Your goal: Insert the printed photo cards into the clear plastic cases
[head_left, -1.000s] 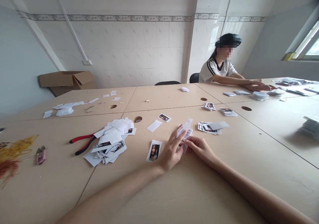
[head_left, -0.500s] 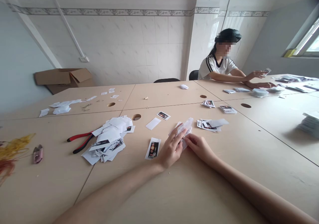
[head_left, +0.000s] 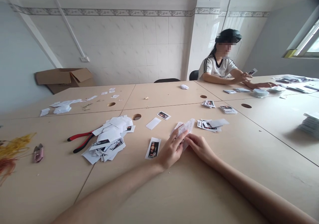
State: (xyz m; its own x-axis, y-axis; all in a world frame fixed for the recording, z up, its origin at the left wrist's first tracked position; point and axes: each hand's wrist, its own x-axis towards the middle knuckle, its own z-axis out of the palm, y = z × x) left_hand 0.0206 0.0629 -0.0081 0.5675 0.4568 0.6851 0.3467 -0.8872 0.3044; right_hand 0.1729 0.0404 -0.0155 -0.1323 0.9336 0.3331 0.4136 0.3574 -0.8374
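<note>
My left hand point(head_left: 172, 147) is closed round a small stack of clear plastic card sleeves point(head_left: 188, 125), tilted up above the table. Against the lower edge of that stack, the fingers of my right hand point(head_left: 199, 146) are pinched together; whether they grip a sleeve or something else is hidden. A printed card point(head_left: 153, 148) with a dark picture lies just left of my left hand. Beyond it are a blank white slip point(head_left: 153, 123) and another printed card point(head_left: 163, 115). To the right of the sleeves rests a loose pile of printed cards point(head_left: 209, 125).
A heap of cards point(head_left: 109, 141) partly covers red-and-black-handled pliers point(head_left: 81, 142). Farther left are pink-handled snippers point(head_left: 38, 153) and yellow threads point(head_left: 17, 145). Across the table a person point(head_left: 220, 64) holds a card. Stacked sleeves point(head_left: 310, 126) stand at right; a cardboard box point(head_left: 63, 79) is behind.
The sleeves in my left hand have tilted slightly to the right, and my hands have barely moved. The other person has drawn the held card back toward their body.
</note>
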